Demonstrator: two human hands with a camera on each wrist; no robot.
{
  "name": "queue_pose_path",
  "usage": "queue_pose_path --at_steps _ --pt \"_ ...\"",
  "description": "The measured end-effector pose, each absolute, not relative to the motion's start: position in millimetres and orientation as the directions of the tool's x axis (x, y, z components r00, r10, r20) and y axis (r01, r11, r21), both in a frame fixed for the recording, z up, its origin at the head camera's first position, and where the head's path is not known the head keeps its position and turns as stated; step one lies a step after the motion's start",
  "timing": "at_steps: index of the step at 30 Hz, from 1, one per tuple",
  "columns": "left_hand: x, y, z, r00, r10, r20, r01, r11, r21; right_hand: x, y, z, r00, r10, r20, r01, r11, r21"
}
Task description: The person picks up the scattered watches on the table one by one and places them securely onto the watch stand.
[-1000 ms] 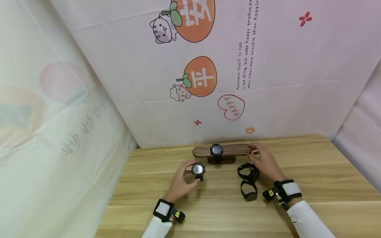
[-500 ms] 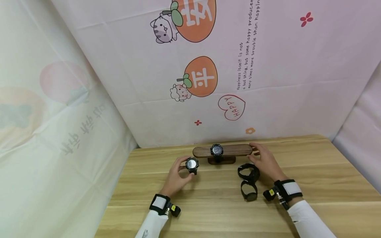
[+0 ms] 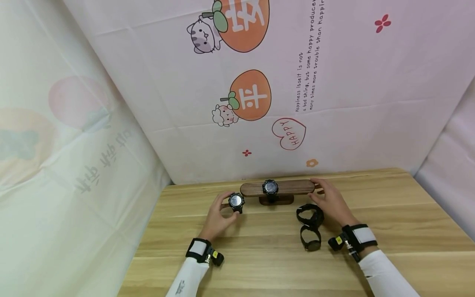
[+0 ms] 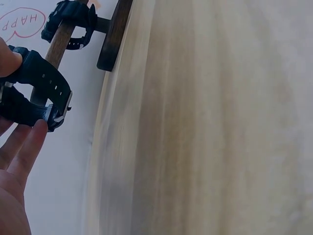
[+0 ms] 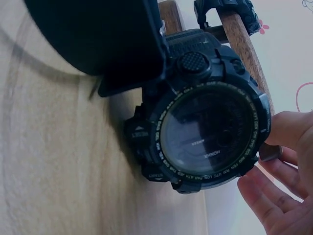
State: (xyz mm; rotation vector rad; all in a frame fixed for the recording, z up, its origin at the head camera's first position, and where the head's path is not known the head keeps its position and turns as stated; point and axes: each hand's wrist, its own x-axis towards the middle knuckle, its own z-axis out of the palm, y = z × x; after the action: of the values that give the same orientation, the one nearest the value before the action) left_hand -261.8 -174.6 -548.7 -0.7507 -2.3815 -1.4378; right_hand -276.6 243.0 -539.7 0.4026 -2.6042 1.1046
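Observation:
My left hand point(image 3: 215, 220) holds a black digital watch point(image 3: 236, 200) between thumb and fingers, at the left end of a dark wooden watch stand point(image 3: 293, 187). In the left wrist view its buckled strap point(image 4: 49, 81) forms a loop that overlaps the bar's tip. A second black digital watch point(image 3: 270, 187) is wrapped round the middle of the bar. At the bar's right end, my right hand point(image 3: 332, 204) grips the tip with thumb and fingers. Two more black watches, one larger point(image 3: 316, 216) and one smaller point(image 3: 313, 245), lie on the table below that hand.
The stand's foot point(image 3: 283, 200) rests on the wood-grain table point(image 3: 259, 264) near its back edge. Behind it hangs a printed white cloth point(image 3: 178, 156), with further white cloth at the left and right sides. Each wrist wears a strapped camera.
My left hand has carried its watch left and slightly back, from in front of the stand to beside the bar's left end. The right hand keeps its grip on the other end.

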Motion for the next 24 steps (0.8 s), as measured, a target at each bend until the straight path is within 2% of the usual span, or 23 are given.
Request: queue_pose_path --at_steps 12,24 --pt "-274 -176 -551 -0.847 0.264 0.462 0.532 0.385 0.754 -275 244 -540 -0.922 -0.132 0.363 -0.353 0.672 -0.651" --pt "-286 -178 -554 -0.834 0.263 0.484 0.551 0.391 0.737 -275 243 -539 -0.929 -0.131 0.347 -0.340 0.674 -0.656"
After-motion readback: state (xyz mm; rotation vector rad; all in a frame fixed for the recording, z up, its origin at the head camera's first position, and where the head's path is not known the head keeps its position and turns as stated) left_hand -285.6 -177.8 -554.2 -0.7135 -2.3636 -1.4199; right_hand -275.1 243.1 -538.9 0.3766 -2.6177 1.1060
